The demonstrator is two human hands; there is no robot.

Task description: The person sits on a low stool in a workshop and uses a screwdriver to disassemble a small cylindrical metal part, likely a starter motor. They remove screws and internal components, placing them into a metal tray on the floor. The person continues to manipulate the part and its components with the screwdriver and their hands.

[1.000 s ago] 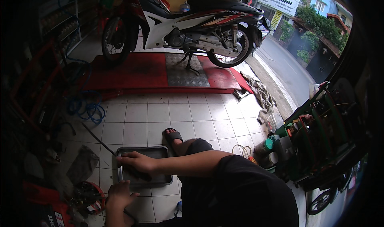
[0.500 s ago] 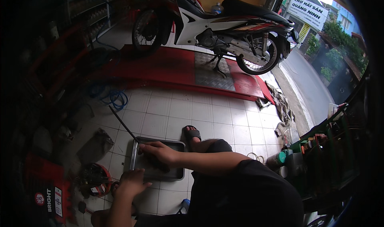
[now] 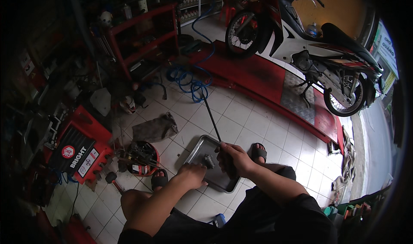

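Observation:
A shallow grey metal tray [image 3: 201, 151] lies on the white tiled floor in front of my knees. A small metal part [image 3: 209, 161] sits in it. My right hand [image 3: 235, 158] is closed around the dark end of a thin black hose [image 3: 211, 115] and holds it over the tray's right side. The hose runs away across the tiles to a coiled blue hose [image 3: 189, 78]. My left hand [image 3: 192, 175] grips the tray's near rim with curled fingers.
A round red dish of tools [image 3: 140, 158], a grey rag [image 3: 157, 128] and a red and black case [image 3: 81, 151] lie to the left. A red shelf rack [image 3: 146, 37] stands behind them. A motorcycle [image 3: 309, 50] is parked on a red ramp [image 3: 258, 76] at the back.
My head has turned left and down, so the shelves and red case have come into view. My left hand has moved up to the tray's rim. My right hand stays over the tray.

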